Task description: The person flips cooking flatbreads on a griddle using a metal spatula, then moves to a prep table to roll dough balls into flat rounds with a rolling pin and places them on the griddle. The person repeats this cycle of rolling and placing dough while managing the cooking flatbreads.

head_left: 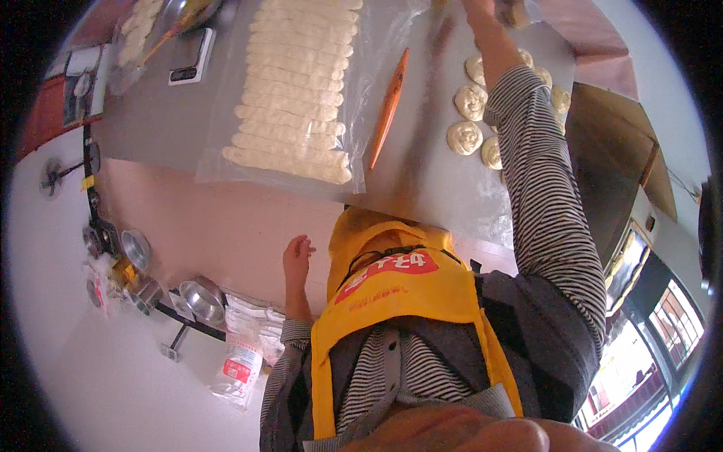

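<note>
My right arm, in a black-and-white striped sleeve, stretches over the table to the top edge of the view. Only part of my right hand [480,7] shows there, its fingers cut off, close to a small see-through container [521,13]. Several coiled dough rounds [465,138] lie under and around that forearm. My left hand [298,255] hangs below the table edge beside my yellow apron [399,294], fingers loosely bent and apart, with nothing seen in it. A wooden rolling pin [389,109] rests between the rounds and a row of long dough strips [294,124] on plastic sheet.
A digital scale [191,56] sits on the metal table [166,124] at the far left, near a bowl [181,11] and more dough strips [139,34]. Metal bowls [202,300] and white packaged bags [242,354] stand at the lower left. A cardboard box [614,139] is at right.
</note>
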Demonstrator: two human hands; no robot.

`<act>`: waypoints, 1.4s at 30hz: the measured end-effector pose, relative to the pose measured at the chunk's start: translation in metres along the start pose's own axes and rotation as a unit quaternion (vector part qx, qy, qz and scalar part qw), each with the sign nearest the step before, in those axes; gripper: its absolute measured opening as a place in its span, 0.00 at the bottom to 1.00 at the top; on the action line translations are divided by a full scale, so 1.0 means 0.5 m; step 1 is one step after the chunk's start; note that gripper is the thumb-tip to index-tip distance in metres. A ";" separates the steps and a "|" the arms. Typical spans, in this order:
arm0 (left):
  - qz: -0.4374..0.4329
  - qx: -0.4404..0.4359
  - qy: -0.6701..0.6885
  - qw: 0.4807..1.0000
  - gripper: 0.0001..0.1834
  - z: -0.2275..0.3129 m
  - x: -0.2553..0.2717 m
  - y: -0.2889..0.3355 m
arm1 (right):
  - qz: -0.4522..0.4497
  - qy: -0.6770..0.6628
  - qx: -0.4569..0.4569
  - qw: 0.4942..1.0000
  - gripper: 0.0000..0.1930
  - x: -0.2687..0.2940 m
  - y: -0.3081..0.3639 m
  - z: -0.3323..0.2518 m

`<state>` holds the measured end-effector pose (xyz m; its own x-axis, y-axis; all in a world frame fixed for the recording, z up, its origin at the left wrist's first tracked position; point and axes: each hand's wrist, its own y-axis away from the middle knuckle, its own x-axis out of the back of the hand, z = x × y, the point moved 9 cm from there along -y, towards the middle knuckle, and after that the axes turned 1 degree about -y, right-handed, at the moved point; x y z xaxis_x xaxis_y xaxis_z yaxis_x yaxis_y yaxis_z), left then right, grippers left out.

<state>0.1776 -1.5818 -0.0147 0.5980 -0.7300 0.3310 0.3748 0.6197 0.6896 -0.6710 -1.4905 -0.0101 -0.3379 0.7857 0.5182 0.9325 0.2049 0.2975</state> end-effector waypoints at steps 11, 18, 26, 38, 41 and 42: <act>-0.147 -0.344 -0.213 0.902 0.13 0.529 -0.274 -0.137 | -0.176 0.258 -0.001 0.950 0.28 -0.257 0.741 0.087; -0.207 -0.394 -0.244 0.861 0.15 0.674 -0.486 -0.177 | -0.087 0.087 0.003 0.992 0.17 -0.023 0.825 0.174; -0.185 -0.401 -0.452 0.775 0.25 0.636 -0.849 -0.177 | 0.153 0.116 -0.069 0.979 0.15 0.359 1.124 0.395; -0.202 -0.398 -0.295 0.845 0.26 0.617 -0.864 -0.108 | 0.195 0.095 -0.166 0.962 0.12 0.360 1.288 0.466; -0.318 -0.342 -0.216 0.857 0.33 0.604 -0.811 -0.085 | 0.234 0.072 -0.160 0.956 0.14 0.385 1.290 0.427; -0.363 -0.343 -0.249 0.830 0.32 0.581 -0.790 -0.065 | 0.234 0.073 -0.164 0.956 0.14 0.389 1.290 0.426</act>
<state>-0.2768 -1.3975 0.0192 -0.2642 -0.9055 0.3319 0.9259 -0.1418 0.3502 -0.1079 -1.0811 0.1121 0.0688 0.6515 0.7555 0.9036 -0.3617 0.2296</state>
